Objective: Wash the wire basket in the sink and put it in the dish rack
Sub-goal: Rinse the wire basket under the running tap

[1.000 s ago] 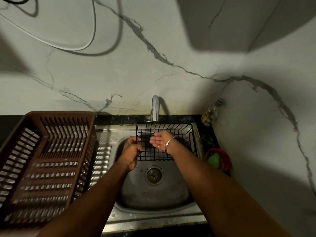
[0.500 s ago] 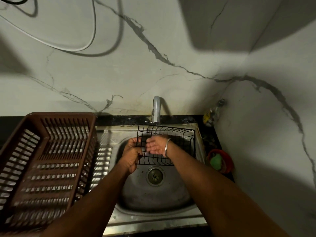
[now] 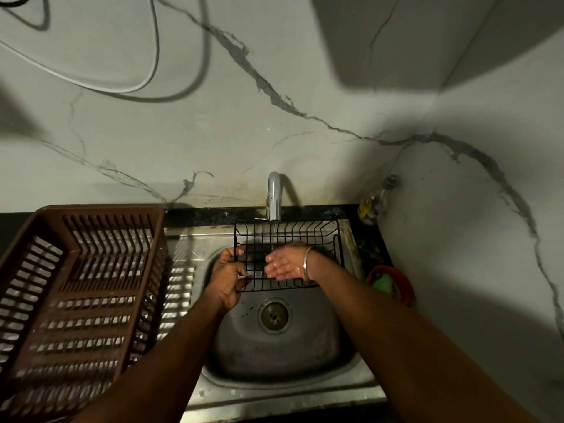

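One black wire basket (image 3: 290, 254) held over the sink (image 3: 274, 355), right under the one running tap (image 3: 273, 195). Left hand (image 3: 227, 277) clamps its left edge; right hand (image 3: 285, 264) lies spread, palm up, inside it. One brown dish rack (image 3: 76, 294) sits on the counter, left.

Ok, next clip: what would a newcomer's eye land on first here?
The black wire basket held over the sink under the running tap, left hand gripping its left edge, right hand open inside it. Then the big brown dish rack at left, holding nothing.
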### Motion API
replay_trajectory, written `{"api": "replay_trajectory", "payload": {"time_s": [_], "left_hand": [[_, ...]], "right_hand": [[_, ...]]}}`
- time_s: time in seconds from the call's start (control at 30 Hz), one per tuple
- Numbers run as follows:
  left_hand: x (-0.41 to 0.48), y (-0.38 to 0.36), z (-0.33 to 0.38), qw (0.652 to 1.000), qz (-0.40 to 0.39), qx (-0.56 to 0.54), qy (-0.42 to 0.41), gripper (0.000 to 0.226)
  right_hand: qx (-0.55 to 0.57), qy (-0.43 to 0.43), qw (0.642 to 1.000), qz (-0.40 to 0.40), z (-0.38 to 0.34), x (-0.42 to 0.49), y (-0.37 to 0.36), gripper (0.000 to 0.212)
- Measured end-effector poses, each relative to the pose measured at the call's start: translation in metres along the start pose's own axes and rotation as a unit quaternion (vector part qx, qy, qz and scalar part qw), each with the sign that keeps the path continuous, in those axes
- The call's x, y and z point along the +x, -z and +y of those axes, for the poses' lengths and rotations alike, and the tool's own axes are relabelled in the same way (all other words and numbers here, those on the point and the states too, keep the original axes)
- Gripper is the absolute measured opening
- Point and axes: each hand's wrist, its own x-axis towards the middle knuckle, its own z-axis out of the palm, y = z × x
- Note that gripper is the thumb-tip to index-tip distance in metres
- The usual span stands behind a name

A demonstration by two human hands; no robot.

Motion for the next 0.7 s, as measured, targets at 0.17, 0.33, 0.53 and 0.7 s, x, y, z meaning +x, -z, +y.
{"api": "replay_trajectory", "payload": {"time_s": [0.17,0.33,0.53,0.7], "left_hand": [[0.003,0.009,0.001,1.000,0.021,-0.010,-0.002,0.057],[0.001,0.015,0.003,1.000,0.025,0.008,-0.010,0.055],[-0.009,0.012,0.010,0.999,0.026,0.000,-0.025,0.054],[-0.015,0.012,0.015,0.998,0.032,-0.021,-0.042,0.053]], "right_hand": [[0.103,0.058,0.988,0.100,-0.010,-0.001,0.020,0.029],[-0.037,-0.036,0.998,0.046,-0.003,-0.002,0.019,0.027],[-0.015,-0.005,1.000,0.026,-0.001,-0.005,0.008,0.026],[0.131,0.034,0.988,0.080,-0.001,0.004,0.002,0.030]]}}
